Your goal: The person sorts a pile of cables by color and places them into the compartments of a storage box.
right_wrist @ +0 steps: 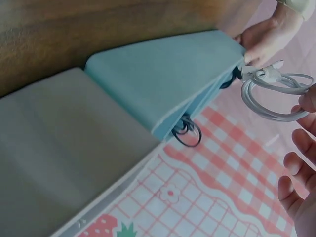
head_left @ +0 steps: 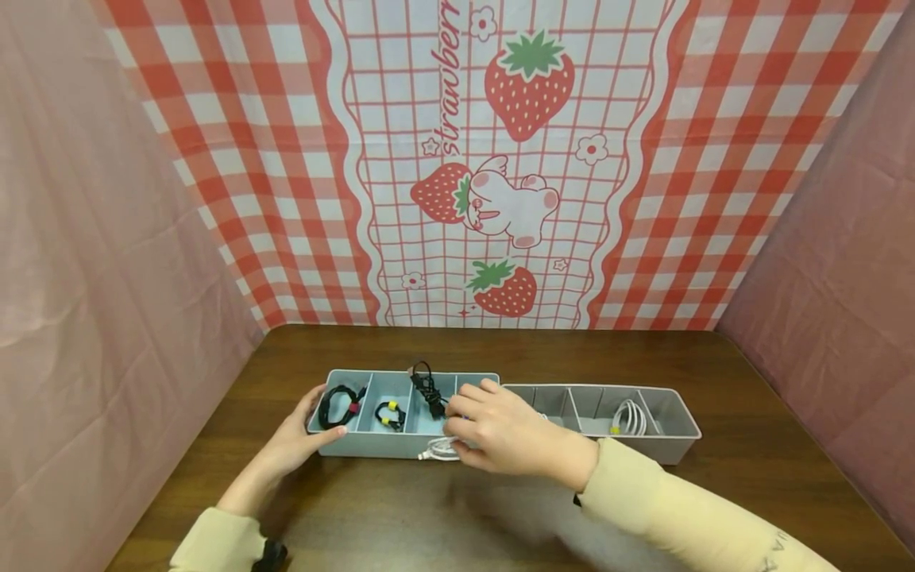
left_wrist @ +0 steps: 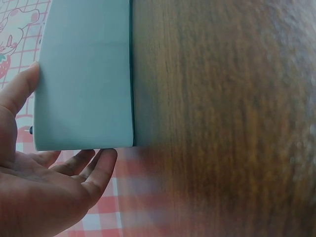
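Observation:
My left hand [head_left: 295, 435] holds the left end of a light blue divided box [head_left: 372, 446], thumb on the front side and fingers round the end wall. Between thumb and finger my right hand [head_left: 506, 429] pinches a coiled white cable [right_wrist: 270, 75], raised off the table in front of the box. Inside the blue box lie a black cable [head_left: 326, 411] with a red tie, a small black cable [head_left: 382, 416] with yellow ties, and a bundled black cable [head_left: 429, 391] sticking up above the rim. My right hand hides part of the box's right end in the head view.
A grey divided box [head_left: 668, 451] adjoins the blue one on its right. It holds a coiled white cable [head_left: 631, 415] with a yellow tie; my right arm covers some of it. The brown wooden table [head_left: 372, 516] ends at a strawberry-print cloth [head_left: 457, 302] behind.

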Demonstrator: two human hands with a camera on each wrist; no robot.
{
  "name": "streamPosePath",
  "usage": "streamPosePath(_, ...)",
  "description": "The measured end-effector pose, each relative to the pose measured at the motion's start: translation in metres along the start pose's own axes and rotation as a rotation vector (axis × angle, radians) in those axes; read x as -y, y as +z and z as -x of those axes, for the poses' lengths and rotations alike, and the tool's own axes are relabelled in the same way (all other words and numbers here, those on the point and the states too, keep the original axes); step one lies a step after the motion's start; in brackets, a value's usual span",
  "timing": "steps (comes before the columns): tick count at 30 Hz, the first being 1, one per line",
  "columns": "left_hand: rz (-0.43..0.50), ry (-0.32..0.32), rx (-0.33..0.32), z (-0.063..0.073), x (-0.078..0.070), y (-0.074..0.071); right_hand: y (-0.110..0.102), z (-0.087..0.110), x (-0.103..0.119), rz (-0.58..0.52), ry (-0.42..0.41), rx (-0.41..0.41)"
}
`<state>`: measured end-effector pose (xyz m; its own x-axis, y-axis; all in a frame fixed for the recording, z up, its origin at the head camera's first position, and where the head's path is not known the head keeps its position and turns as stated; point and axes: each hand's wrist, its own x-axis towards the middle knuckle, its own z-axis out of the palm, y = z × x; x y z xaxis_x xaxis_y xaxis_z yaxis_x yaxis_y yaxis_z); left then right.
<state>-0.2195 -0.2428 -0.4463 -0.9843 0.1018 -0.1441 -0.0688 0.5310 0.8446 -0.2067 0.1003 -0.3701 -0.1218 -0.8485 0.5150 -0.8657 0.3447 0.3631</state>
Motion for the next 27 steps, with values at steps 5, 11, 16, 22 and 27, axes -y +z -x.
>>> streamPosePath(5, 0.010, -0.002, 0.001, 0.000, 0.000, 0.000, -0.009, 0.003, -0.007, -0.001, 0.031, -0.003)
streamPosePath(11, 0.008, 0.012, -0.009, 0.000, 0.001, 0.001, -0.018, 0.006, -0.015, 0.008, 0.067, -0.007)
streamPosePath(16, 0.008, 0.027, -0.017, 0.000, 0.002, 0.001, -0.025, 0.010, -0.019, 0.009, 0.087, -0.017)
streamPosePath(22, -0.001, 0.030, -0.020, 0.000, 0.002, 0.001, -0.032, 0.017, -0.023, -0.016, 0.126, -0.013)
streamPosePath(27, -0.009, 0.033, -0.018, -0.001, 0.002, 0.000, -0.039, 0.022, -0.026, -0.033, 0.162, -0.017)
